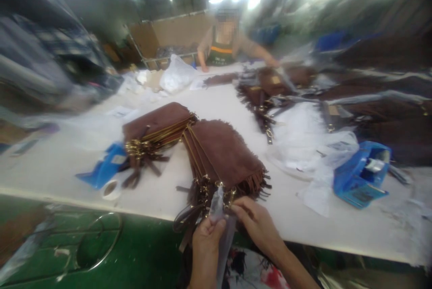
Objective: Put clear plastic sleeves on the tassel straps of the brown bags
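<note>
My left hand (206,237) is closed in a pinch on a small clear plastic bag (217,205) at the near edge of the white table (60,167). My right hand (256,223) is just right of it, fingers curled on the gold metal hardware (231,195) of a stack of brown fringed suede bags (224,154). Dark straps (189,217) hang over the table edge below the stack. A second stack of brown bags (155,124) with gold clasps lies further left.
A blue plastic item (104,167) and a tape roll (110,189) lie at left. A blue tray (362,174) and clear plastic wrap (310,145) sit at right. More brown bags (266,86) lie farther back, where another person (224,41) works. A metal stool ring (97,239) stands on the green floor.
</note>
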{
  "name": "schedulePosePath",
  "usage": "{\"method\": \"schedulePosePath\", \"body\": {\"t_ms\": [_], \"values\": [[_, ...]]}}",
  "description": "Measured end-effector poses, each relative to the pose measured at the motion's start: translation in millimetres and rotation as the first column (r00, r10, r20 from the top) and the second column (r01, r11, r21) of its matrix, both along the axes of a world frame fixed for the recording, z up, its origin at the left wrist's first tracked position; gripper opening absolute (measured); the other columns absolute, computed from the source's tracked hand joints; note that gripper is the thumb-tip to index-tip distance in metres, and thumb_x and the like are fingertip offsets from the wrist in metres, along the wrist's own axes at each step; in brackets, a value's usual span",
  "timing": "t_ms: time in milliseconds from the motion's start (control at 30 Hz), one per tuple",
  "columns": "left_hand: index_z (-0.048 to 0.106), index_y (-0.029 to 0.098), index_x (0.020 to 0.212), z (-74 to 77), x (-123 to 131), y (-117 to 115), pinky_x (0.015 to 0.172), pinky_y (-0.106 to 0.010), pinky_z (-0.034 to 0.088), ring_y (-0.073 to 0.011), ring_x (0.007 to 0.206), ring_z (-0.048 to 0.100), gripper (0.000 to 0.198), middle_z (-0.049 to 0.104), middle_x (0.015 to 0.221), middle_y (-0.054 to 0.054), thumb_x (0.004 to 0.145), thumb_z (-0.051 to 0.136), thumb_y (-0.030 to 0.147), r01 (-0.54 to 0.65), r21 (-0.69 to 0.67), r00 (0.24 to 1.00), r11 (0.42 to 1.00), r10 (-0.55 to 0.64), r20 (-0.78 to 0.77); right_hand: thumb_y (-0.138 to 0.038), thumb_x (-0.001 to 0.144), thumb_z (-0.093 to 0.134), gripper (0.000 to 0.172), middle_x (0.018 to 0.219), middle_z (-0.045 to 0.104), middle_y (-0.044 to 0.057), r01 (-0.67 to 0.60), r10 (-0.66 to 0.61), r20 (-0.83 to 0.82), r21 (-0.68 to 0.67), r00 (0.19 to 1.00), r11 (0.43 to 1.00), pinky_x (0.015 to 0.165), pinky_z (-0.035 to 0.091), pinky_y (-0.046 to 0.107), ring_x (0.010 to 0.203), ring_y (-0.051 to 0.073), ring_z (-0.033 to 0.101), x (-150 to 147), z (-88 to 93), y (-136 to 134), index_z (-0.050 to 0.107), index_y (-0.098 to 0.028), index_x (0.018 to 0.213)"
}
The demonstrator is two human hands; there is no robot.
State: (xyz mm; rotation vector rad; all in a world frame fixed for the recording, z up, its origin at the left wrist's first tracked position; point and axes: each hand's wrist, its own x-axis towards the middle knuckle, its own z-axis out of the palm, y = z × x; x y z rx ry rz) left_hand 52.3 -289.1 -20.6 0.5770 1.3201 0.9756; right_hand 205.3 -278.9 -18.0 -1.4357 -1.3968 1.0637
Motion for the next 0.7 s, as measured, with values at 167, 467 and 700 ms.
{"method": "schedulePosePath", "body": {"t_ms": [167, 467, 700], "values": [[0.071, 0.011, 0.097, -1.3, 18, -1, 0.067, -0.031, 0.055, -0.025, 0.075, 0.07, 0.04, 0.075, 0.078, -0.01, 0.067, 0.08, 0.035, -0.029, -0.08, 0.989, 0.996, 0.04, 0.141, -0.033, 0.093, 0.05, 0.016, 0.089, 0.062, -0.001, -0.144, 0.139, 0.076, 0.071, 0.987, 0.987, 0.069, 0.041, 0.025, 0.08, 0.015, 0.058, 18, 7.1, -4, 0.062, -0.023, 0.093], [0.07, 0.013, 0.094, 0.2, 54, 1, 0.081, -0.029, 0.054, -0.0197, 0.087, 0.068, 0.019, 0.074, 0.096, -0.009, 0.077, 0.073, 0.021, -0.181, -0.184, 0.858, 0.966, 0.246, 0.45, -0.024, 0.087, 0.057, 0.01, 0.089, 0.065, 0.0, -0.166, 0.163, 0.057, 0.041, 0.985, 0.985, 0.074, 0.043, 0.026, 0.084, 0.017, 0.06, 36, 10.9, -1, 0.065, -0.024, 0.092], [0.067, 0.012, 0.107, -15.3, 47, -2, 0.081, -0.03, 0.051, -0.0239, 0.096, 0.066, 0.044, 0.072, 0.104, -0.012, 0.078, 0.07, 0.045, -0.081, -0.21, 0.847, 0.974, 0.179, 0.5, -0.025, 0.085, 0.057, 0.011, 0.079, 0.069, -0.003, 0.049, -0.049, 0.006, -0.037, 0.999, 0.998, 0.071, 0.043, 0.026, 0.078, 0.017, 0.063, 19, 6.7, 3, 0.066, -0.024, 0.079]]}}
